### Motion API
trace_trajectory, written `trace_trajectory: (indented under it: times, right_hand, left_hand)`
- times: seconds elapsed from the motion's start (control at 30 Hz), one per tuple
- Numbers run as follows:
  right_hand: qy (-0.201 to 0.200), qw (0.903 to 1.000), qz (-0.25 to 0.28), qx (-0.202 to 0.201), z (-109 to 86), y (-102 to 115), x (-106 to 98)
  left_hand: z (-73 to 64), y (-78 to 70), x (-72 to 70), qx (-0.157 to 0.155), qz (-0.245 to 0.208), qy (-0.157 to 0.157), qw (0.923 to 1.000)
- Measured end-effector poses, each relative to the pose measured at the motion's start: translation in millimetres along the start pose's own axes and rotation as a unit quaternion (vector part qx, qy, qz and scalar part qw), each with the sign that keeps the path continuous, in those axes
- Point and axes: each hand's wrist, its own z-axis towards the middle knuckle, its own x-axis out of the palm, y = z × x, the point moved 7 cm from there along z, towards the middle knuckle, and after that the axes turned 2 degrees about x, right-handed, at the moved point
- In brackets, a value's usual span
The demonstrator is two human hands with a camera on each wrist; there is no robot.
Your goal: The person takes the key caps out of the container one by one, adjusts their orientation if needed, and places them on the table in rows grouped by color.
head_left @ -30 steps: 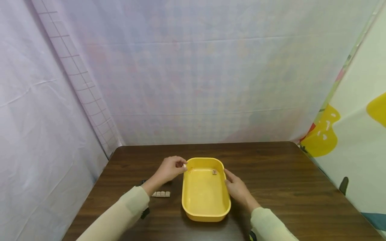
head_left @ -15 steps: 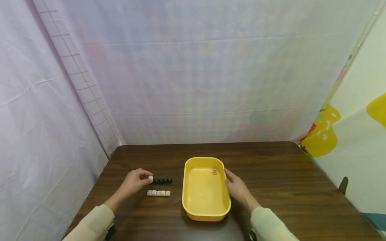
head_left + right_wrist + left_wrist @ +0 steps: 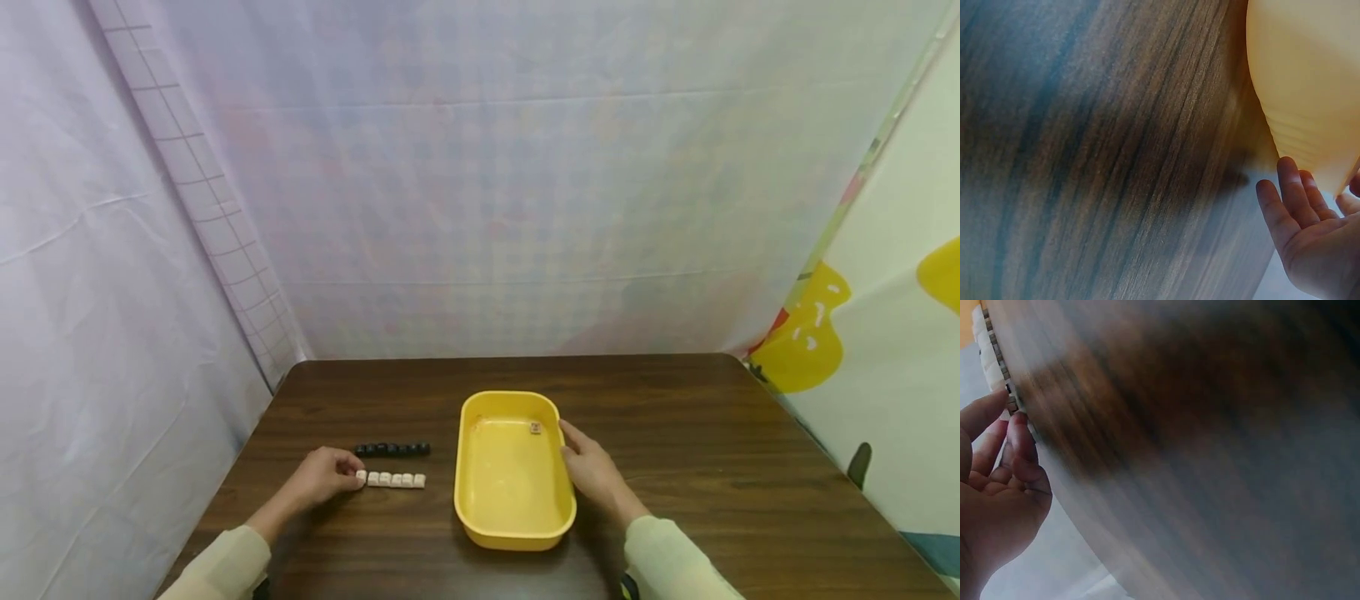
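My left hand (image 3: pixel 324 478) pinches a small white keycap (image 3: pixel 362 476) between thumb and forefinger, at the left end of a row of white keycaps (image 3: pixel 396 480). The left wrist view shows the fingertips around the row's end piece, partly hiding it. Just behind lies a row of black keycaps (image 3: pixel 392 449). My right hand (image 3: pixel 592 475) rests against the right side of a yellow tray (image 3: pixel 515 542). In the right wrist view its fingers are fairly straight along the tray's outer wall. Inside the tray, near the far right corner, sits one small light keycap with a dark reddish mark (image 3: pixel 535 427).
Everything lies on a dark wood-grain table (image 3: pixel 675 417). A pale curtain (image 3: pixel 510 208) hangs behind its far edge, a white cloth (image 3: pixel 97 292) on the left. On the right hangs a cloth with yellow shapes (image 3: pixel 806 350).
My left hand has moved from the tray's left rim to the left end of the white row, bringing a white keycap. That row is longer now. The right hand stays at the tray.
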Motion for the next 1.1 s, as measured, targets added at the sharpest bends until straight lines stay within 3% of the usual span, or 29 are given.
trace_trajectory:
  times: [0.17, 0.43, 0.6, 0.87, 1.1]
  right_hand:
    - [-0.002, 1.0, 0.003, 0.0, 0.1, -1, 1]
    - [-0.002, 1.0, 0.007, 0.0, 0.3, -1, 1]
    - [-0.002, 1.0, 0.008, 0.004, 0.2, -2, 1]
    - [-0.002, 1.0, 0.008, 0.005, 0.5, -3, 0]
    - [0.002, 1.0, 0.006, 0.007, 0.6, -2, 1]
  left_hand:
    - [0.1, 0.5, 2.7, -0.001, -0.006, 0.003, 1.0]
    - [0.6, 2.9, 3.7, -0.026, -0.012, 0.009, 0.9996]
    - [3.6, -3.1, -0.9, -0.016, -0.007, -0.001, 0.9999]
    - [21.9, -28.7, -3.8, -0.017, 0.0, -0.022, 0.9996]
    - [51.2, -73.4, 11.2, 0.028, 0.004, -0.021, 0.9994]
